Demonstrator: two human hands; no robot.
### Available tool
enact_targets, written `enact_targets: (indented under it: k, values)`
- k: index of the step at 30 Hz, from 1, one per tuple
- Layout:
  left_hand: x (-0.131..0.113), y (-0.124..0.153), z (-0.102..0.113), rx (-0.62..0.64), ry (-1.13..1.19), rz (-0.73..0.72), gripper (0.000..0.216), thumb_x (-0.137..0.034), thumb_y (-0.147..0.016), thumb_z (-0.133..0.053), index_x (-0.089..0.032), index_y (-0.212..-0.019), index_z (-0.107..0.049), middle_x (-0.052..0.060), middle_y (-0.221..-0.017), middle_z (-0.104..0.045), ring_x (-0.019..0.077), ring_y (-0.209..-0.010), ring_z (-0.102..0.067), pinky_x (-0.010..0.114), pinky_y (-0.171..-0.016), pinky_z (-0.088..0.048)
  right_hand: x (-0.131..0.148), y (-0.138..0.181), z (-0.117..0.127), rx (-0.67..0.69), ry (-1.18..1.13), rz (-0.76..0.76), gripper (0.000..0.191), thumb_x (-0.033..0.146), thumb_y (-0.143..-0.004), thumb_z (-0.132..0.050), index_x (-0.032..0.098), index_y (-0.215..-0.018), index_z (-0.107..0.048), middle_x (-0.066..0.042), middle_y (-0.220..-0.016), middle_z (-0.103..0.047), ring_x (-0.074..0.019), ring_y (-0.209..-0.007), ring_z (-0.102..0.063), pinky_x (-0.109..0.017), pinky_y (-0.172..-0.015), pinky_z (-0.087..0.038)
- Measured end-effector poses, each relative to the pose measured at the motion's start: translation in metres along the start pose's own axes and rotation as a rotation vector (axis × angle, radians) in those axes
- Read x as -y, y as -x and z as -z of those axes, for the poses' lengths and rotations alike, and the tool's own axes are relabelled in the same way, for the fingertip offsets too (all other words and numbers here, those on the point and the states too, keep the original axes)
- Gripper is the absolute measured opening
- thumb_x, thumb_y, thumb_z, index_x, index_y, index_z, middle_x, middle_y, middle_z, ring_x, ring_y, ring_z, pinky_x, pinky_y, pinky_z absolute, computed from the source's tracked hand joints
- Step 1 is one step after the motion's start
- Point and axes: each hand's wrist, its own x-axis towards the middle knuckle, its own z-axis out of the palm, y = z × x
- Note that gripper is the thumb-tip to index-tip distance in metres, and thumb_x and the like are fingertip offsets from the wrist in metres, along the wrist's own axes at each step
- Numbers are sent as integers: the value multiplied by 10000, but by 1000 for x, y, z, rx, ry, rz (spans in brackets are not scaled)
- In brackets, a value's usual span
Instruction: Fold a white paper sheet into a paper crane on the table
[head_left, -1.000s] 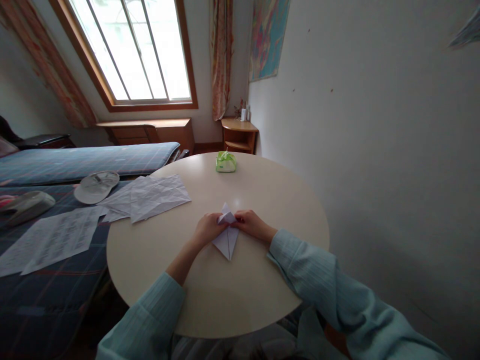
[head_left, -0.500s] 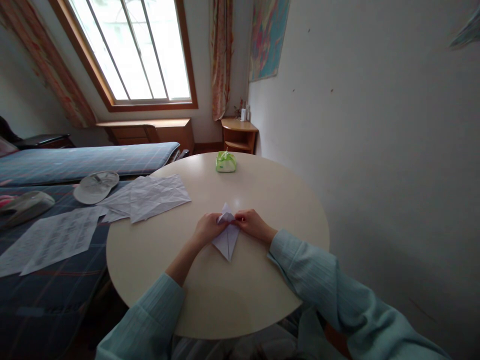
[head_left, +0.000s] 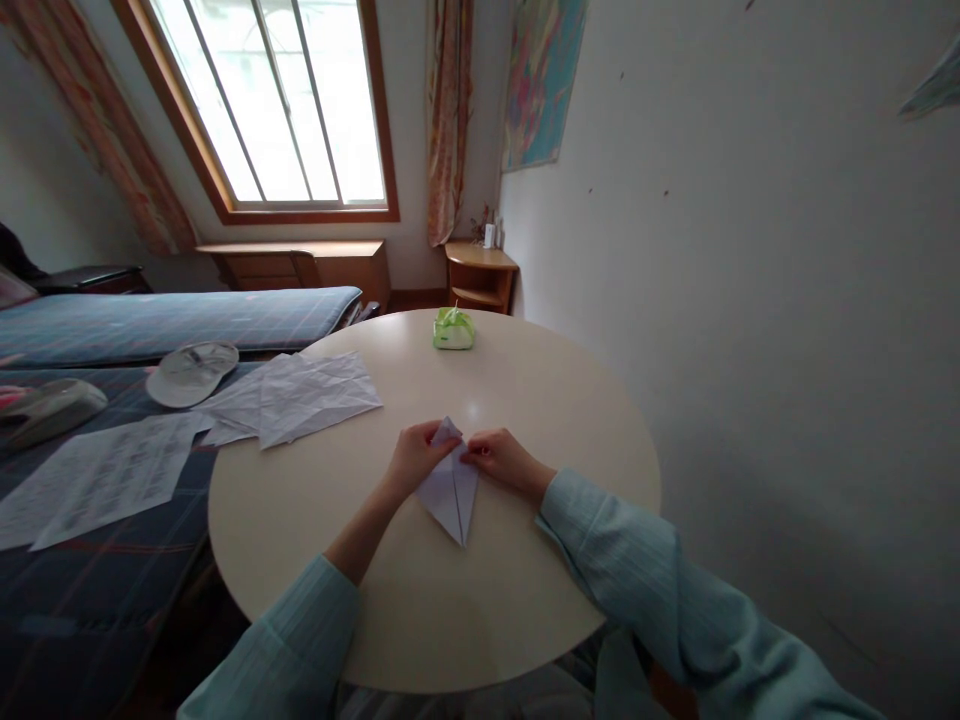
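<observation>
A folded white paper [head_left: 451, 492], kite-shaped with its point toward me, lies on the round cream table [head_left: 525, 400]. My left hand [head_left: 415, 458] pinches its upper left edge, fingers closed on the fold. My right hand [head_left: 501, 458] pinches the upper right edge at the centre crease. Both hands meet at the top of the paper, whose small upper tip shows between them. Pale blue sleeves cover both forearms.
Crumpled white sheets [head_left: 300, 395] lie at the table's left edge. A green tissue pack [head_left: 453, 329] sits at the far side. On the plaid bed to the left are printed pages [head_left: 105, 475] and a light cap [head_left: 191, 359]. A white wall stands close on the right.
The upper flap of the paper has come down flatter between my hands. Both hands have stayed at the top of the fold, shifting only slightly.
</observation>
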Motion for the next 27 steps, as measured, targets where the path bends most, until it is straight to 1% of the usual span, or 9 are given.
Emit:
enact_targets:
  k: [8,11,13,20,24,27]
  values:
    - [-6,0,1,-176,93,-25,203,-328,-676,-588,-154,-729,-678,11,-682,-679,120,-611,-573,205,-580,-423,1,0,0,5,8,-3,179,179,-732,-591,126,-561,-585,19,-543,-530,-65,-515,-401,-176,-515,-295]
    - [-7,0,2,-251,154,-11,203,-339,-673,-597,-158,-723,-672,24,-707,-687,122,-612,-583,210,-584,-437,1,1,0,12,2,4,154,172,-730,-593,125,-584,-602,12,-554,-543,-67,-520,-415,-174,-518,-303]
    - [-6,0,2,-279,174,-3,205,-347,-668,-605,-158,-717,-669,25,-702,-686,123,-610,-585,213,-584,-442,2,0,0,13,2,2,143,165,-727,-594,125,-590,-608,9,-558,-551,-68,-521,-424,-175,-520,-308]
    - [-3,-1,1,-278,200,-18,248,-384,-695,-581,-149,-704,-657,18,-655,-663,119,-602,-577,210,-580,-431,3,0,0,17,1,-4,135,156,-729,-589,128,-598,-609,10,-568,-561,-70,-532,-446,-174,-530,-317]
    - [1,-4,1,-222,236,-28,255,-391,-687,-582,-145,-699,-648,15,-657,-653,119,-607,-572,207,-578,-431,3,1,0,13,20,6,169,164,-735,-591,128,-570,-587,16,-548,-534,-68,-517,-427,-177,-521,-309]
    - [5,-6,1,-174,228,-32,258,-395,-682,-584,-145,-688,-648,12,-642,-645,119,-598,-565,209,-574,-430,4,1,0,-7,67,22,167,171,-742,-591,134,-580,-584,6,-579,-540,-79,-555,-448,-184,-545,-320]
